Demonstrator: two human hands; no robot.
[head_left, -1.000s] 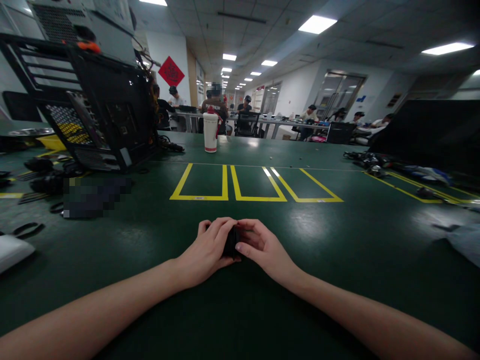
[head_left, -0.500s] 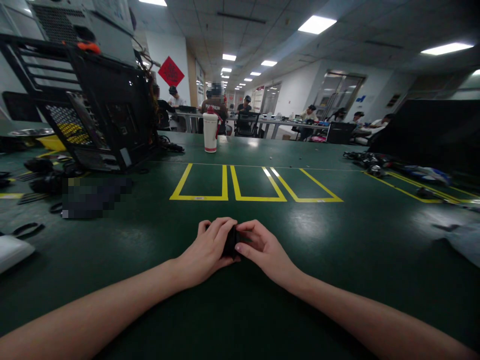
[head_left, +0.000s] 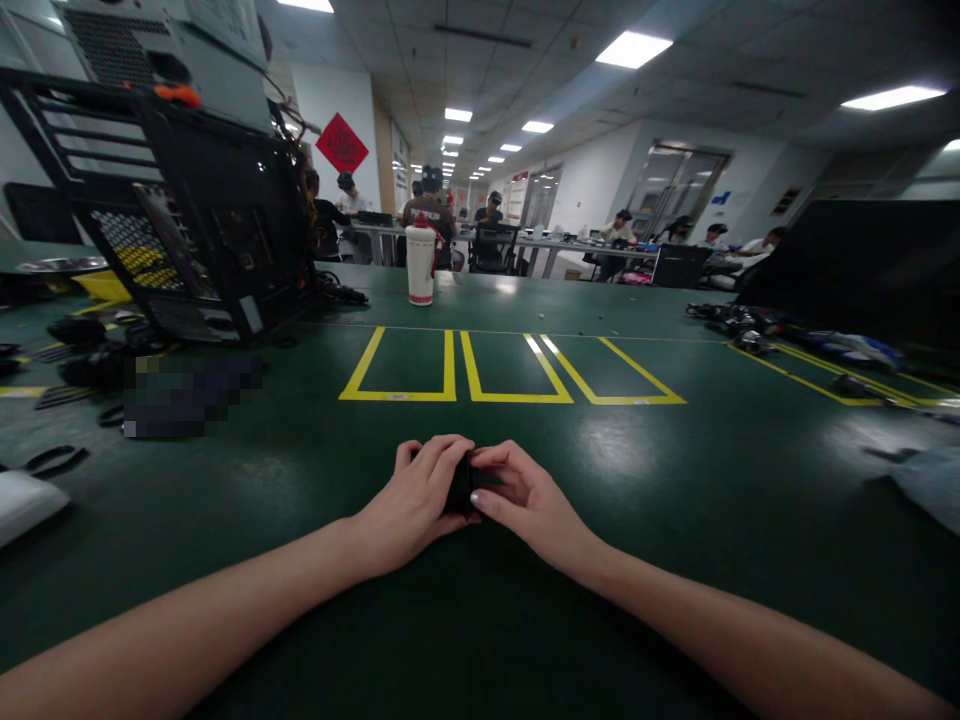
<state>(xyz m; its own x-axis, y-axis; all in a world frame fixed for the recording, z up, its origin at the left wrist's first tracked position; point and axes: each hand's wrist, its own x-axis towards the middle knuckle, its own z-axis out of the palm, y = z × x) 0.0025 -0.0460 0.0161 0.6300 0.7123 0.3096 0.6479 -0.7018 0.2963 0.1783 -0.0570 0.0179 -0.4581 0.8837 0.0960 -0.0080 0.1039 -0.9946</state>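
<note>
Between my hands, low over the green table (head_left: 480,620), is a small black object (head_left: 460,488) with a rounded edge; most of it is covered, so its kind does not show. My left hand (head_left: 416,500) wraps around it from the left, fingers over the top and thumb underneath. From the right, my right hand (head_left: 529,495) touches its edge with thumb and fingertips, and a gap shows between thumb and fingers.
Yellow tape outlines (head_left: 517,398) lie beyond my hands, a white tumbler (head_left: 421,262) behind them. A black computer case (head_left: 217,220) stands at left near dark cables (head_left: 90,350). A black panel (head_left: 862,260) and a plastic bag (head_left: 930,485) are right. Several people sit farther back.
My right hand's fingers and thumb have shifted very slightly at the object's edge. My left hand keeps its hold, and the things on the table have not moved.
</note>
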